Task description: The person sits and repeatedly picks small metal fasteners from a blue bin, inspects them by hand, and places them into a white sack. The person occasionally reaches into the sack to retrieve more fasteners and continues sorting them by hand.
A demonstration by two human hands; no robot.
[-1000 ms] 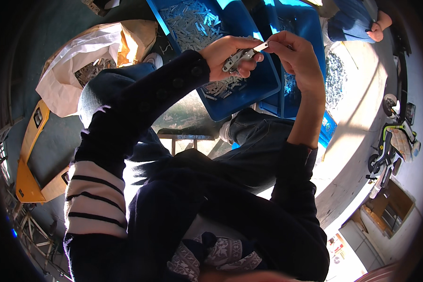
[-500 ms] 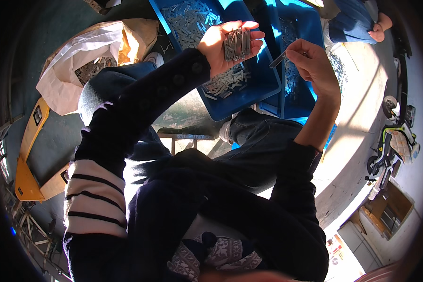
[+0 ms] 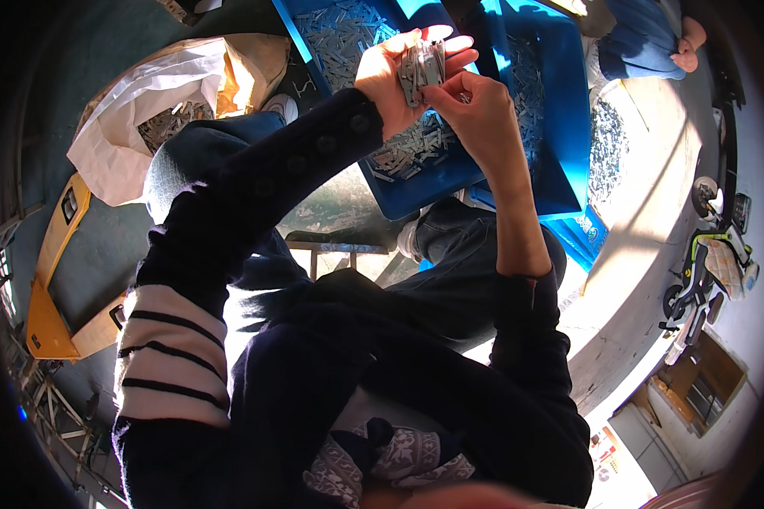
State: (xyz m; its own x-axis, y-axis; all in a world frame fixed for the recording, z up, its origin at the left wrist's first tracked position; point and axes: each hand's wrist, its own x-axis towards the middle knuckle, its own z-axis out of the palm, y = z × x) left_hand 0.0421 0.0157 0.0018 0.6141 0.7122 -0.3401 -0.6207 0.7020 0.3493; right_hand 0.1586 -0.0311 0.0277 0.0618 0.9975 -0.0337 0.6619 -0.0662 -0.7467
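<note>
My left hand (image 3: 382, 83) is palm up over the left blue bin, its fingers stretched out. Across that palm lies a small stack of flat, narrow metal strips (image 3: 419, 69), grey with some bright glints. My right hand (image 3: 481, 110) reaches in from the right, thumb and forefinger pinched at the lower end of the stack. What it pinches looks like one of these strips, partly hidden by its fingertips. Below both hands, the left blue bin (image 3: 399, 204) holds many similar loose strips (image 3: 412, 148).
A second blue bin (image 3: 573, 144) with more strips stands to the right. At the left are an open paper sack (image 3: 115, 148) of small metal pieces and a yellow pallet-jack-like frame (image 3: 51, 271). Another person (image 3: 645, 42) is at the upper right; a scooter (image 3: 709, 263) stands at the far right.
My right hand has moved left with its metal strip, from above the right bin to the stack on my left palm. The left hand has barely moved.
</note>
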